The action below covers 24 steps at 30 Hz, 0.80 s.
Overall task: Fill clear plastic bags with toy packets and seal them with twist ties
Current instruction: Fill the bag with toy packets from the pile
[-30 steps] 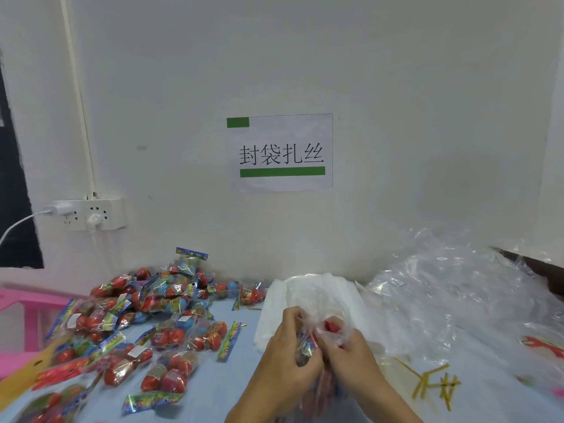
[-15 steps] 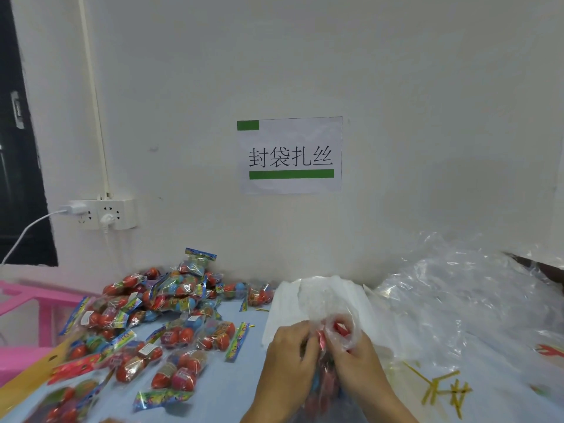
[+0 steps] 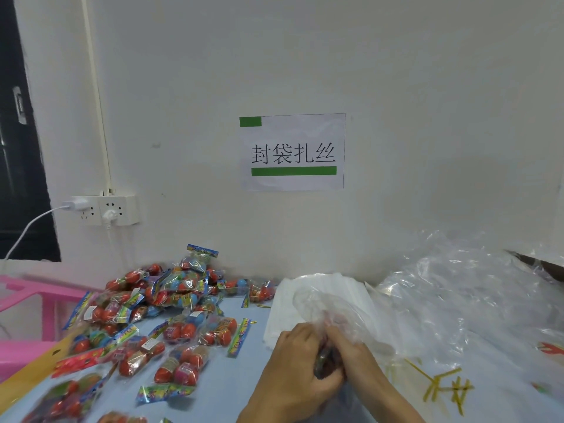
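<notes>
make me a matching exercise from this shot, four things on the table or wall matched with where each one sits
Things:
1. heap of red and blue toy packets
2. loose yellow twist ties
3. white wall socket strip
4. crumpled pile of clear plastic bags

Places:
A. on the wall, left of the paper sign
B. near right of the table, beside the hands
C. left half of the blue table
D. far right of the table, against the wall

Pairs: 1-C, 2-B, 3-A, 4-D
</notes>
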Each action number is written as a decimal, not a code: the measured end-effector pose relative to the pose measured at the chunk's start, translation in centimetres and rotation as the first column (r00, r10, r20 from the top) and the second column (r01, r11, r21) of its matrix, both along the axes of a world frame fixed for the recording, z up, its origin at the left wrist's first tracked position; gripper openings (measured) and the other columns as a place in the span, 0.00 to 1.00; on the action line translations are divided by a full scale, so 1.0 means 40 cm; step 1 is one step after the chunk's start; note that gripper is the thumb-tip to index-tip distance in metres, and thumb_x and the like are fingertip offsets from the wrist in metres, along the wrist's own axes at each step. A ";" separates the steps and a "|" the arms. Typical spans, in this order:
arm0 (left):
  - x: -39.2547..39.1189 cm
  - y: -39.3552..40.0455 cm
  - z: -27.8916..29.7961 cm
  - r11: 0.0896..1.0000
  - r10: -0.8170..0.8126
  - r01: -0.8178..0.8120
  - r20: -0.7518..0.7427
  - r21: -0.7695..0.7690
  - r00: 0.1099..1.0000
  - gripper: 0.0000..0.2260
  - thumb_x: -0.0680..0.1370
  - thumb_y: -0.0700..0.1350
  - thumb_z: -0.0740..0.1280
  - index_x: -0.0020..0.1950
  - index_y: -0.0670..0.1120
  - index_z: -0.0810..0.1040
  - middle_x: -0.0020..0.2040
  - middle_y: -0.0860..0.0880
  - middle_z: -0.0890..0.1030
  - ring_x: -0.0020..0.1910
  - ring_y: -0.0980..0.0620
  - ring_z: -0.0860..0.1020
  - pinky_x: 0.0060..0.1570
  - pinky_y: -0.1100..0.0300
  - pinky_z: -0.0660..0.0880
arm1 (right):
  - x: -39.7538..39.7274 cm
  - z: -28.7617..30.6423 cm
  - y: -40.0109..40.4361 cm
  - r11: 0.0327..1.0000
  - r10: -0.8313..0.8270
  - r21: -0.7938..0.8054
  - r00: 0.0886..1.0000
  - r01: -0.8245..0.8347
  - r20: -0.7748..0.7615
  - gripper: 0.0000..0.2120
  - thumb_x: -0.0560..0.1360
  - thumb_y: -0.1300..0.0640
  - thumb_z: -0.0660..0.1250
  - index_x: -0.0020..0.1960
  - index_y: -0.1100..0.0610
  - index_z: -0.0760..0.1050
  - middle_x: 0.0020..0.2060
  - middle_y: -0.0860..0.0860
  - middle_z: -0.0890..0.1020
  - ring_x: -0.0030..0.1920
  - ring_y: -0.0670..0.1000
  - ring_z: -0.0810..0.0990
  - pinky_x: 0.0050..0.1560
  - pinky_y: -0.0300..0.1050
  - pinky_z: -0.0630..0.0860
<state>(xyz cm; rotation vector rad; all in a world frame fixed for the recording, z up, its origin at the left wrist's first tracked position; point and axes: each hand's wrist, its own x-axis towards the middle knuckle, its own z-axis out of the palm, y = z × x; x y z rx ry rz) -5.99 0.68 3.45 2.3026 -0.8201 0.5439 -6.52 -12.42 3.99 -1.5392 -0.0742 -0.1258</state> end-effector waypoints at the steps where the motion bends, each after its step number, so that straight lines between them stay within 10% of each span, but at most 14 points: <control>1: -0.001 -0.003 0.001 1.000 0.008 -0.009 -0.006 -0.026 1.000 0.21 0.72 0.61 0.61 0.60 0.51 0.76 0.49 0.62 0.73 0.52 0.69 0.68 0.57 0.65 0.67 | -0.001 0.003 -0.003 1.000 0.017 -0.009 1.000 -0.017 -0.002 0.20 0.80 0.49 0.64 0.32 0.56 0.76 0.27 0.53 0.80 0.31 0.47 0.79 0.34 0.35 0.73; 8: 0.015 -0.004 -0.008 0.964 0.019 -0.065 -0.175 -0.257 0.984 0.10 0.72 0.60 0.63 0.51 0.66 0.78 0.49 0.61 0.79 0.51 0.59 0.78 0.52 0.59 0.76 | -0.007 0.004 -0.008 0.990 0.120 -0.082 0.991 -0.115 0.065 0.09 0.78 0.56 0.69 0.50 0.63 0.78 0.29 0.50 0.83 0.34 0.47 0.84 0.36 0.35 0.76; 13: 0.032 0.010 -0.003 0.910 -0.014 -0.079 -0.222 -0.407 0.975 0.07 0.74 0.53 0.64 0.46 0.55 0.80 0.40 0.54 0.82 0.39 0.57 0.77 0.44 0.52 0.77 | -0.009 0.005 -0.016 0.981 0.138 -0.162 0.974 -0.109 0.179 0.10 0.77 0.55 0.70 0.57 0.55 0.80 0.46 0.57 0.86 0.50 0.57 0.85 0.58 0.58 0.79; 16: 0.047 0.026 -0.005 0.868 -0.025 -0.091 -0.225 -0.489 0.974 0.05 0.80 0.46 0.67 0.47 0.55 0.82 0.42 0.55 0.84 0.41 0.59 0.80 0.42 0.64 0.76 | -0.003 0.007 -0.015 0.992 0.087 -0.106 0.980 -0.069 0.176 0.09 0.75 0.48 0.69 0.53 0.46 0.84 0.40 0.57 0.85 0.41 0.52 0.84 0.41 0.47 0.79; 19: 0.052 0.031 -0.010 0.868 -0.022 -0.098 -0.234 -0.487 0.972 0.05 0.81 0.46 0.67 0.50 0.55 0.82 0.45 0.57 0.84 0.46 0.60 0.81 0.45 0.67 0.75 | 0.010 -0.006 -0.016 0.987 0.051 -0.156 0.985 -0.025 0.165 0.10 0.81 0.56 0.64 0.56 0.50 0.83 0.38 0.48 0.86 0.37 0.44 0.84 0.37 0.34 0.76; 24: 0.042 0.028 -0.011 0.948 0.010 -0.080 -0.221 -0.309 0.975 0.08 0.83 0.51 0.60 0.57 0.54 0.78 0.52 0.57 0.82 0.53 0.59 0.79 0.55 0.55 0.76 | 0.020 -0.019 -0.019 0.980 0.026 -0.201 0.989 0.003 0.146 0.09 0.81 0.56 0.64 0.57 0.51 0.81 0.49 0.49 0.86 0.52 0.47 0.84 0.59 0.51 0.79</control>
